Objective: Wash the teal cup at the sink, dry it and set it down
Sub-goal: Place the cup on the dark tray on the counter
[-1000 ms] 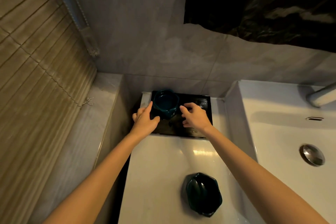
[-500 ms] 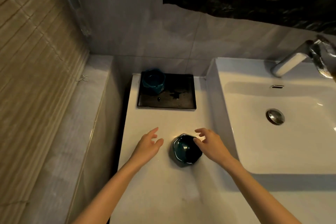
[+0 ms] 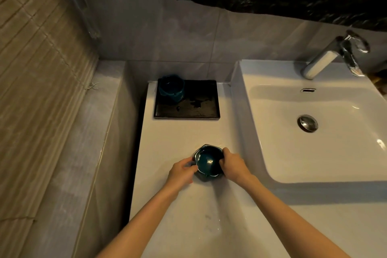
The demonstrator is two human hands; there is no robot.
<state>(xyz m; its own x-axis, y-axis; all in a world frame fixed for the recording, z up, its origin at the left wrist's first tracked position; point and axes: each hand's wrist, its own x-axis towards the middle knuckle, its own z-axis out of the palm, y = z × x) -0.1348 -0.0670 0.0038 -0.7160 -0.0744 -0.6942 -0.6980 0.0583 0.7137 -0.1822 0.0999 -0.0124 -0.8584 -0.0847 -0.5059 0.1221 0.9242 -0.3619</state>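
The left hand (image 3: pixel 181 170) and right hand (image 3: pixel 233 164), loose 0.5 seconds ago, now grip the teal cup (image 3: pixel 208 161) by its rim on the near counter (image 3: pixel 178 132) left of the sink (image 3: pixel 335 153), seemingly ready to lift it.

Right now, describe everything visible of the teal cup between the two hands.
The teal cup is small, dark teal and glossy, like glazed ceramic, with a faceted, roughly hexagonal rim edged paler. It stands upright, mouth up, with a highlight inside; whether it holds water cannot be told. It appears to rest on the white counter, left of the sink basin and nearer than the black tray. The left hand grips its left rim, the right hand its right side.
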